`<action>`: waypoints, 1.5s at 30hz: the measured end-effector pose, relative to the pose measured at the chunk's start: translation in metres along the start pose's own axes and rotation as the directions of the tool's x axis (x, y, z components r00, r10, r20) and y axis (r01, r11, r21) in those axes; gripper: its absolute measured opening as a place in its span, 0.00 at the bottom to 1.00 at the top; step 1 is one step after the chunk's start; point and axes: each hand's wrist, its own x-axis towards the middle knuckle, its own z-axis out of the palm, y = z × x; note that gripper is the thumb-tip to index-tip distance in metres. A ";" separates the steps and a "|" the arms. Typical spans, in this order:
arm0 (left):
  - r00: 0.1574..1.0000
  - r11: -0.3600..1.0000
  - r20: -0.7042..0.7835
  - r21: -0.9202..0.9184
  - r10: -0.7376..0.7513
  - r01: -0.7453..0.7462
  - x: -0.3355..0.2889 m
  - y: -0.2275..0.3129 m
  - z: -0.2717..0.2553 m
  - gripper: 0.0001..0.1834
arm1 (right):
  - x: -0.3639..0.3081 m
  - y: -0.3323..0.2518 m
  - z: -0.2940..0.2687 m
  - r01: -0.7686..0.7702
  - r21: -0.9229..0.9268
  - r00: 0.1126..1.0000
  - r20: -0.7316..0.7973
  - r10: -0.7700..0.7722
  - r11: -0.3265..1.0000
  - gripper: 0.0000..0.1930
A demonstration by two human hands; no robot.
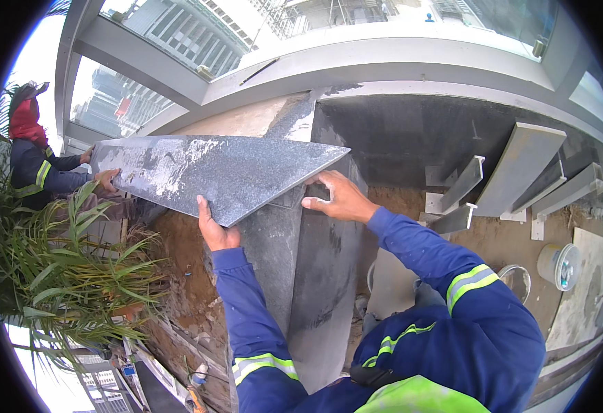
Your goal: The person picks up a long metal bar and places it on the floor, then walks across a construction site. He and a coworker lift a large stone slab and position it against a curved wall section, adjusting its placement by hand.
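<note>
A long dark grey stone slab (253,165), with a slanted pointed end and smears of whitish mortar on its face, is held up in front of me. My left hand (219,230) grips its lower corner, with the thumb over the edge and the other fingers hidden beneath. At the slanted edge near the point, my right hand (342,198) holds the slab with curled fingers, their tips partly hidden under it. A co-worker (36,162) at the left supports the far end with both hands. Under the slab runs a low wall clad in grey stone (325,268).
Metal brackets (463,186) and a leaning grey panel (525,165) stand at the right, near white buckets (559,267). Leafy plants (74,268) crowd the left. Window frames (384,65) curve along the back. Bare soil (184,275) lies beside the wall.
</note>
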 end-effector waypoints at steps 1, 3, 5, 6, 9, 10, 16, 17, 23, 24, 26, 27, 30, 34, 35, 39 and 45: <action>1.000 0.999 0.002 -0.026 -0.024 0.024 0.013 0.001 0.001 0.25 | 0.014 0.001 0.002 0.068 -0.054 0.997 -0.036 -0.070 0.996 0.31; 0.999 0.999 0.035 -0.038 0.003 -0.001 0.035 0.001 0.004 0.25 | 0.041 0.002 0.011 0.114 -0.231 0.983 -0.116 -0.144 0.966 0.30; 0.999 0.999 -0.005 -0.021 0.048 -0.048 0.059 0.000 0.009 0.25 | 0.065 0.005 0.019 0.185 -0.326 0.960 -0.144 -0.242 0.927 0.24; 0.997 0.998 -0.060 -0.025 0.048 -0.050 0.071 -0.002 0.012 0.25 | 0.074 0.006 0.024 0.189 -0.315 0.965 -0.117 -0.235 0.930 0.24; 0.999 0.999 -0.037 -0.036 0.006 -0.007 0.103 -0.011 0.017 0.28 | 0.094 0.013 0.034 0.132 -0.236 0.989 -0.028 -0.142 0.963 0.20; 1.000 0.998 -0.013 -0.056 -0.022 0.022 0.113 -0.015 0.016 0.28 | 0.098 0.015 0.037 0.142 -0.203 0.988 -0.032 -0.151 0.969 0.20; 0.996 0.994 -0.050 -0.081 -0.072 0.068 0.185 -0.051 0.010 0.29 | 0.101 0.026 0.037 0.112 -0.114 0.994 0.015 -0.111 0.987 0.16; 0.996 0.992 -0.033 -0.098 -0.089 0.085 0.192 -0.057 0.007 0.30 | 0.101 0.026 0.036 0.097 -0.141 0.995 0.032 -0.094 0.985 0.16; 0.991 0.982 0.008 -0.136 -0.131 0.131 0.222 -0.075 -0.001 0.31 | 0.107 0.021 0.035 0.095 -0.184 0.996 0.015 -0.093 0.978 0.16; 0.989 0.980 -0.014 -0.134 -0.147 0.144 0.225 -0.077 -0.001 0.32 | 0.107 0.020 0.035 0.096 -0.196 0.995 0.004 -0.098 0.976 0.17; 0.983 0.975 -0.026 -0.129 -0.184 0.179 0.230 -0.081 0.000 0.31 | 0.109 0.020 0.035 0.106 -0.216 0.994 -0.007 -0.110 0.971 0.18; 0.975 0.969 -0.053 -0.132 -0.215 0.207 0.232 -0.083 0.000 0.31 | 0.108 0.020 0.035 0.110 -0.219 0.994 0.000 -0.113 0.969 0.18; 0.978 0.975 0.001 -0.085 -0.207 0.206 0.238 -0.090 -0.002 0.29 | 0.109 0.020 0.036 0.084 -0.246 0.996 0.022 -0.081 0.966 0.19; 0.973 0.969 0.040 -0.092 -0.227 0.230 0.243 -0.096 -0.006 0.30 | 0.109 0.020 0.034 0.096 -0.224 0.995 0.036 -0.091 0.970 0.20; 0.970 0.967 0.056 -0.083 -0.236 0.241 0.244 -0.097 -0.007 0.31 | 0.109 0.020 0.034 0.097 -0.226 0.995 0.035 -0.092 0.969 0.20; 0.957 0.940 0.050 -0.177 -0.287 0.291 0.244 -0.099 -0.010 0.31 | 0.108 0.018 0.033 0.097 -0.221 0.995 0.051 -0.088 0.970 0.19; 0.960 0.952 0.057 -0.122 -0.275 0.280 0.251 -0.107 -0.015 0.34 | 0.108 0.016 0.033 0.105 -0.231 0.994 0.045 -0.098 0.967 0.18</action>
